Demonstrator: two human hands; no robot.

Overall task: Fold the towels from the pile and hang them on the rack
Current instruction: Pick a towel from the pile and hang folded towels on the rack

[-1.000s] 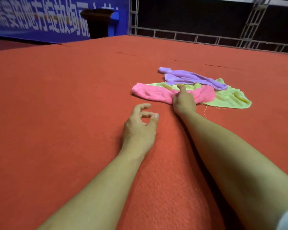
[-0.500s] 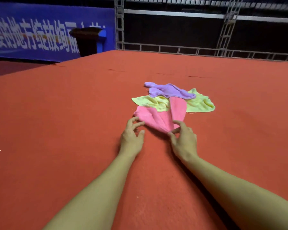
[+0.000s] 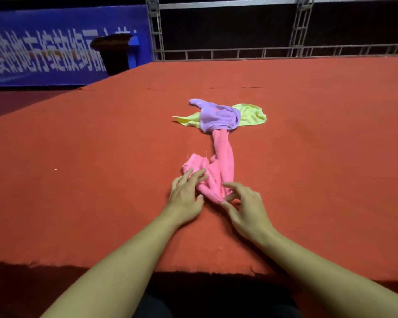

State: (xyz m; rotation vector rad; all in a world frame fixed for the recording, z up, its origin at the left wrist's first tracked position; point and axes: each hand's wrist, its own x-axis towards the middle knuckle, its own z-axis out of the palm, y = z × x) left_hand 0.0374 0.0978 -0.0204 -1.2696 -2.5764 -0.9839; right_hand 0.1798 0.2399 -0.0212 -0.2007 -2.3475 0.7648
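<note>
A pink towel (image 3: 221,164) lies stretched and bunched on the red carpeted platform (image 3: 101,157), its far end tucked under a purple towel (image 3: 218,118). The purple towel sits on a yellow towel (image 3: 253,114). My right hand (image 3: 244,207) pinches the pink towel's near end between thumb and fingers. My left hand (image 3: 186,196) lies with straight fingers on the bunched left part of the pink towel. No rack is in view.
The platform's near edge (image 3: 193,270) runs just below my forearms. A metal truss railing (image 3: 239,52) stands along the far edge. A blue banner (image 3: 44,47) and a dark podium (image 3: 115,53) are at the back left.
My right hand has dragged the pink towel toward me, out from the pile. The purple towel has bunched up over the yellow one. My left hand has come onto the pink towel.
</note>
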